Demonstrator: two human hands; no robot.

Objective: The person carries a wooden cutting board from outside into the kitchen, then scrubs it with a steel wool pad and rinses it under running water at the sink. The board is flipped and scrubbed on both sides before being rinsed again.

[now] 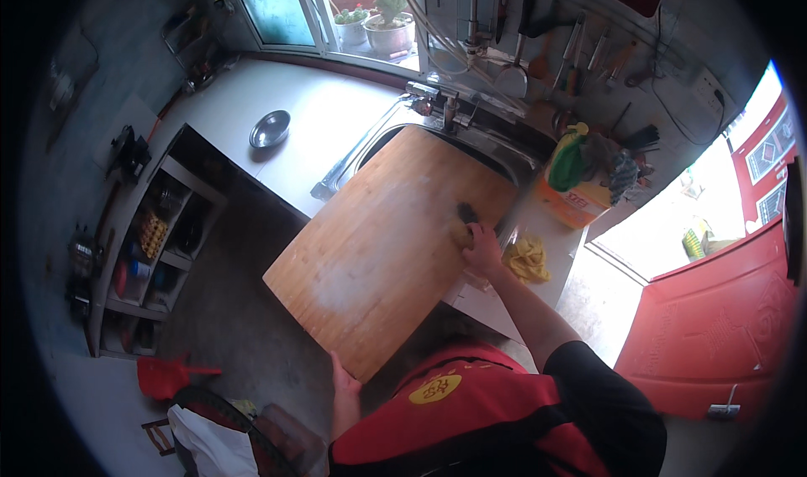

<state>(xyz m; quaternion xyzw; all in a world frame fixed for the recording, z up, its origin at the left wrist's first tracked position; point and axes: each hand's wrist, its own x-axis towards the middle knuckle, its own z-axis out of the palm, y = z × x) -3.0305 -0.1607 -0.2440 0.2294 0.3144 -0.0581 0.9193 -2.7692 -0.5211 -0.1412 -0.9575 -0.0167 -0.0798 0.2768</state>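
Note:
A large wooden cutting board (378, 244), with whitish patches on its face, lies slanted over the steel sink (372, 152) and juts out past the counter's edge. My left hand (345, 379) grips the board's near lower corner, with its fingers partly hidden. On the board's right part, my right hand (484, 250) holds a yellowish scrubbing pad (462, 232) against the wood. A dark patch or scrubber (467, 212) shows just beyond the fingertips; which it is, I cannot tell. A crumpled yellow cloth (528, 258) lies on the counter to the right of my right hand.
A small metal bowl (270, 129) rests on the white counter (328, 92). Behind the sink stands the faucet (449, 108). Cloths hang over an orange container (570, 199) at right. Utensils hang on the back wall. A red door (712, 326) stands at far right.

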